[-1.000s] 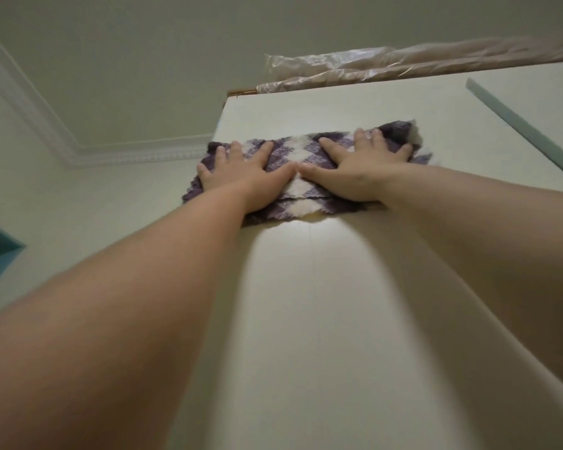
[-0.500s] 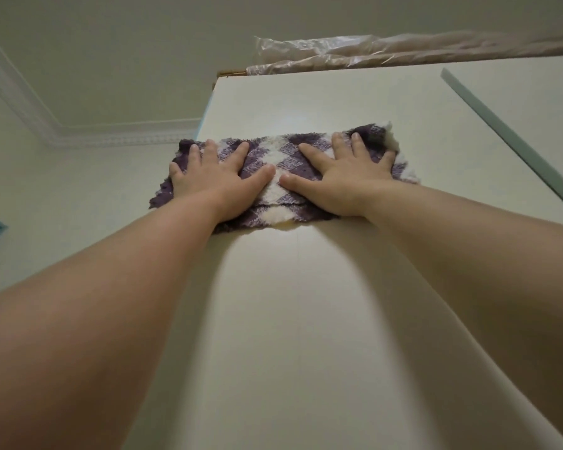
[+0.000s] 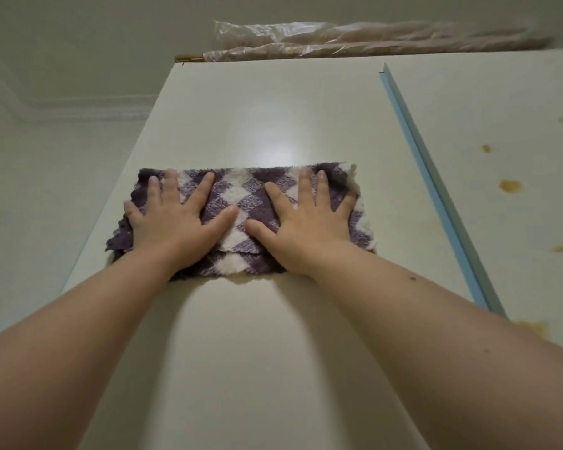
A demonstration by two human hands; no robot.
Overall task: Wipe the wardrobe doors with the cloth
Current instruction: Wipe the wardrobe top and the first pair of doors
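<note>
A folded purple-and-white checked cloth (image 3: 246, 198) lies flat against the cream wardrobe door (image 3: 267, 118), seen from below. My left hand (image 3: 173, 222) presses its left half with fingers spread. My right hand (image 3: 306, 225) presses its right half the same way. Both palms are flat on the cloth and the thumbs almost meet in the middle. The cloth's left end overhangs the door's left edge slightly.
A light blue edge strip (image 3: 436, 196) separates this door from the neighbouring door (image 3: 501, 131), which carries several yellow-brown stains (image 3: 510, 186). Plastic-wrapped bundles (image 3: 355, 40) lie on top of the wardrobe under the ceiling. A wall with cornice is at the left.
Both hands have slid the cloth down the door, away from its top edge. More of the upper door and the stained neighbouring door has come into view.
</note>
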